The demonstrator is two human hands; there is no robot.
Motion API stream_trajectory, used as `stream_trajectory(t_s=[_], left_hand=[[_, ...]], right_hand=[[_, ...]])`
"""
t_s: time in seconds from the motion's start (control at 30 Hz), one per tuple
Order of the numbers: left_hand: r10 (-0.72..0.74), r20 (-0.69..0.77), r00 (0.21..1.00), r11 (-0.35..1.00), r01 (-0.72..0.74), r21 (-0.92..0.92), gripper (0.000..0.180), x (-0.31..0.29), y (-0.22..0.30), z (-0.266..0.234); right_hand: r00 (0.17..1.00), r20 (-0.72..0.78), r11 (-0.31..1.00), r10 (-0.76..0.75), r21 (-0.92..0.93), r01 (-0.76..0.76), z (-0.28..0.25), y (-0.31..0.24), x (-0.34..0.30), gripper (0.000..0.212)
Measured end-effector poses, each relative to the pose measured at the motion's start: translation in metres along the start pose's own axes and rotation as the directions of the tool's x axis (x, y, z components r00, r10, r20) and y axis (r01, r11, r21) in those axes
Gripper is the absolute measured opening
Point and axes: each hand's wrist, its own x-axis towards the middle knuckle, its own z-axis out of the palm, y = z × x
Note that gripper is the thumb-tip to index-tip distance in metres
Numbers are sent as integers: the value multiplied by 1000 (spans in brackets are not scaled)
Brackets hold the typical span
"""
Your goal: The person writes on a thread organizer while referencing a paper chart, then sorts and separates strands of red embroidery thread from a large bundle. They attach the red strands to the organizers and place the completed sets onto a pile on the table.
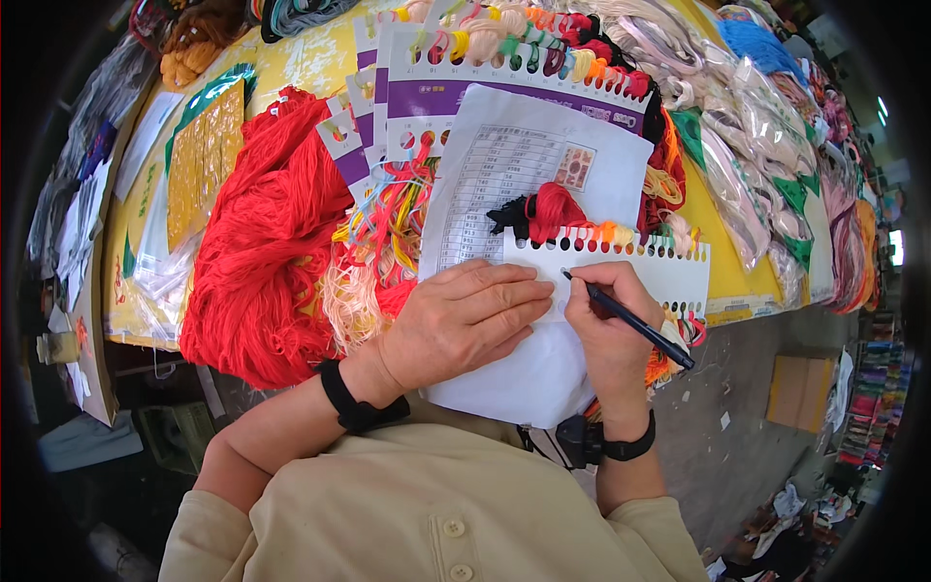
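Your left hand lies flat on the punched card over the printed sheet, your right hand pinches a pen, and too light a press could let the card slip.

Beige short-sleeved shirt, two round buttons, and two black wristbands.

Soft, bright light fills the centre, clear plastic bags glint, and the fisheye rim is black.

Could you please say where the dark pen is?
In the head view, the dark pen is right of centre, in the right hand, its tip at the punched card.
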Motion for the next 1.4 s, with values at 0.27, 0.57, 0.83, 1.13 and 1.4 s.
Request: stream_trajectory(t_s=[0.27,0.57,0.83,1.13,1.4], left_hand=[[2,5,1000,1000,-2,6,40,0,0,0],[6,7,1000,1000,-6,-1,39,1,-1,1],[4,17,1000,1000,-5,12,39,2,0,1],[3,28,1000,1000,-4,27,41,3,1,0],[2,28,1000,1000,-3,25,40,3,1,1]], right_hand=[[998,-25,997,52,53,-50,-1,0,-1,13],[997,-13,994,80,73,-79,-2,4,0,11],[997,-46,998,64,32,-63,-3,3,0,12],[992,-77,991,96,101,-88,-2,7,-1,11],[995,-44,994,86,77,-82,-3,5,1,10]])
